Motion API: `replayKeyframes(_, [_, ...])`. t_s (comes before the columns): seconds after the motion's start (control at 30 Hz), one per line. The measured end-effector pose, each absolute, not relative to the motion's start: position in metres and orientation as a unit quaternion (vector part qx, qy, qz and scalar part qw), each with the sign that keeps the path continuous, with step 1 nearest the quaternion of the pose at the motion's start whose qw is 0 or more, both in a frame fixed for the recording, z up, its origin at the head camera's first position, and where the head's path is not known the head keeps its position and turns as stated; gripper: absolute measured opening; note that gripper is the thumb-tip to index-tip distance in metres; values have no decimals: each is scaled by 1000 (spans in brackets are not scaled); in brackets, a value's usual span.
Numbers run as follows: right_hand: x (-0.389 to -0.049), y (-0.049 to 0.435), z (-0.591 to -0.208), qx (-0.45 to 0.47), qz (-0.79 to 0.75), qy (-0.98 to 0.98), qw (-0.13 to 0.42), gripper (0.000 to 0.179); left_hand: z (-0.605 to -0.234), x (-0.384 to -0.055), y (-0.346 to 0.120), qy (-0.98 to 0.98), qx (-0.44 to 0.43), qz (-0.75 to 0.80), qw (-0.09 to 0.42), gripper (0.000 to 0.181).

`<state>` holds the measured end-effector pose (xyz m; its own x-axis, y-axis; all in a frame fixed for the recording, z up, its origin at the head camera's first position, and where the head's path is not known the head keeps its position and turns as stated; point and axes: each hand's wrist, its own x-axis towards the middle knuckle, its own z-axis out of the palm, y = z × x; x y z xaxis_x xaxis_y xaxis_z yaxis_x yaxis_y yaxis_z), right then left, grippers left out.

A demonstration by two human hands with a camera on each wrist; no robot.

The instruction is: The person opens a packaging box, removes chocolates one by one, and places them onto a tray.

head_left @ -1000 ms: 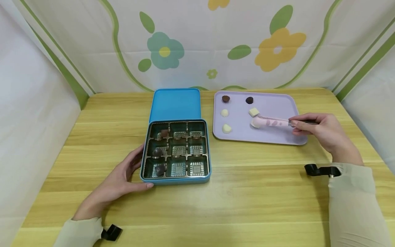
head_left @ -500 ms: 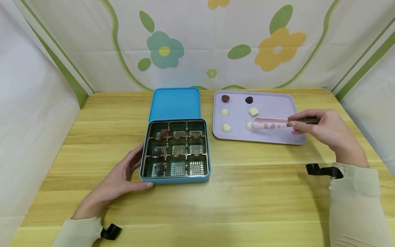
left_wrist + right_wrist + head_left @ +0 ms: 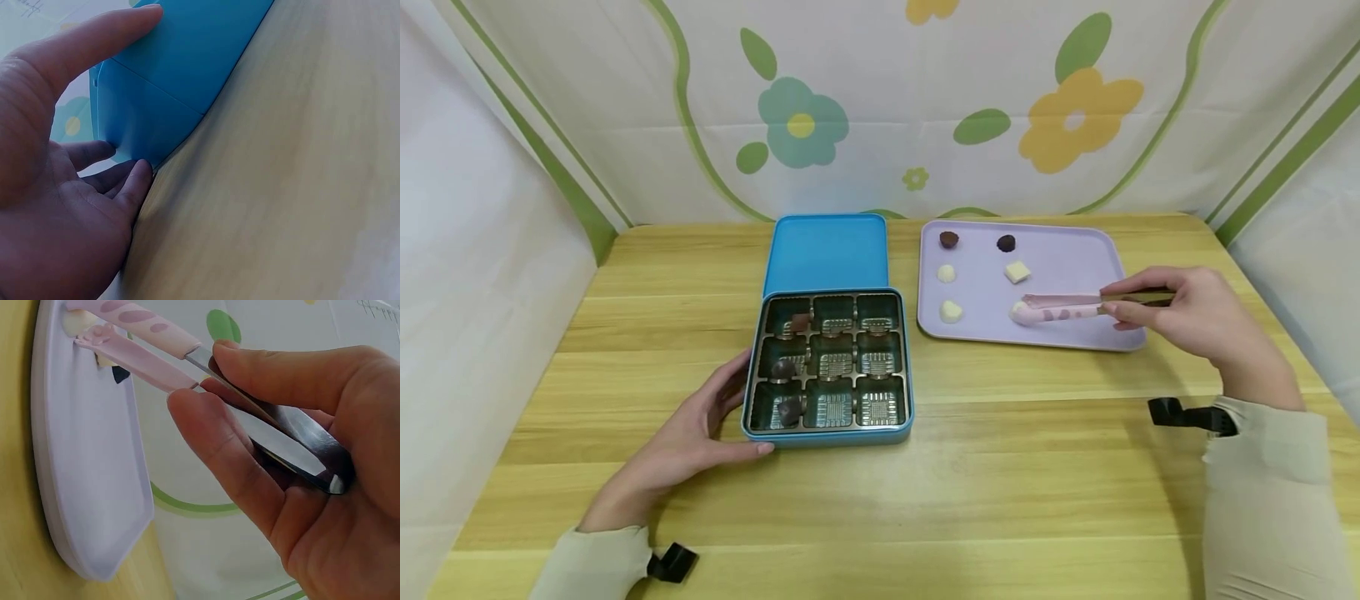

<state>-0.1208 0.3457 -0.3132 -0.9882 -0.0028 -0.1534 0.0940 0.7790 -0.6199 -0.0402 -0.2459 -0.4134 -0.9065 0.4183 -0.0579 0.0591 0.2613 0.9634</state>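
Note:
My right hand (image 3: pixel 1195 321) pinches small tongs (image 3: pixel 140 325) with steel arms and pink, cat-paw tips. Their tips are at a white chocolate (image 3: pixel 1019 310) on the lilac tray (image 3: pixel 1075 258); one overlaps it in the head view, and the two tips stand apart in the right wrist view. My left hand (image 3: pixel 688 442) rests at the near left corner of a blue tin (image 3: pixel 842 438), thumb along its front wall and fingers against its left side. In the tin's divided insert (image 3: pixel 830 379), the left column holds a brown square chocolate (image 3: pixel 801 322) and two dark chocolates (image 3: pixel 783 369).
Other chocolates on the tray include a white square piece (image 3: pixel 1017 272), two white ones (image 3: pixel 951 312) at left, a brown one (image 3: pixel 949 240) and a dark one (image 3: pixel 1006 243) at the back. The tin's blue lid (image 3: pixel 827 250) lies behind it. A flowered curtain (image 3: pixel 880 108) borders the table.
The tongs have shifted slightly and turned over the white chocolate, their tips now apart around its right side. My right wrist has moved a little right. The left hand and tin stay put.

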Motion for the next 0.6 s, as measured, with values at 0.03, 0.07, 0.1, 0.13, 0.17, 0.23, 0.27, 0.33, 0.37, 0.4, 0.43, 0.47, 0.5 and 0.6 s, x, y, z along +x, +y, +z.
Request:
replayKeyframes(0.03, [-120,347,-313,27,-332,940,75,43,-414,-40,-246,780,152,588,152,116])
replayKeyframes(0.07, [-120,348,-312,32,-335,939,75,45,-414,-40,-246,780,151,588,153,117])
replayKeyframes(0.1, [-119,349,-311,36,-338,937,75,47,-414,-41,-246,780,151,588,153,117])
replayKeyframes(0.13, [-119,349,-310,41,-336,938,71,49,-415,-41,-247,779,149,589,154,118])
replayKeyframes(0.17, [-118,349,-309,45,-333,939,66,50,-415,-42,-247,779,148,589,155,118])
replayKeyframes(0.23, [-117,344,-306,49,-335,939,55,51,-416,-42,-248,778,147,591,157,119])
replayKeyframes(0.27, [-117,341,-304,45,-338,939,48,50,-416,-42,-248,777,146,592,157,119])
replayKeyframes(0.33, [-117,329,-302,26,-343,938,31,45,-416,-42,-249,776,145,593,158,119])
replayKeyframes(0.37, [-117,320,-302,10,-354,935,21,42,-416,-42,-249,776,144,593,158,119])
replayKeyframes(0.4, [-118,311,-302,-9,-368,930,11,38,-416,-42,-248,776,144,593,158,119])
replayKeyframes(0.43, [-119,301,-303,-32,-385,923,0,34,-416,-42,-248,776,146,593,158,119])
replayKeyframes(0.47, [-120,289,-304,-55,-397,916,-13,30,-416,-42,-248,776,146,593,158,119])
replayKeyframes(0.5, [-121,277,-305,-78,-410,908,-25,27,-416,-42,-247,776,145,593,159,119])
replayKeyframes(0.6, [-124,241,-307,-136,-447,883,-48,24,-416,-41,-246,776,144,592,161,118])
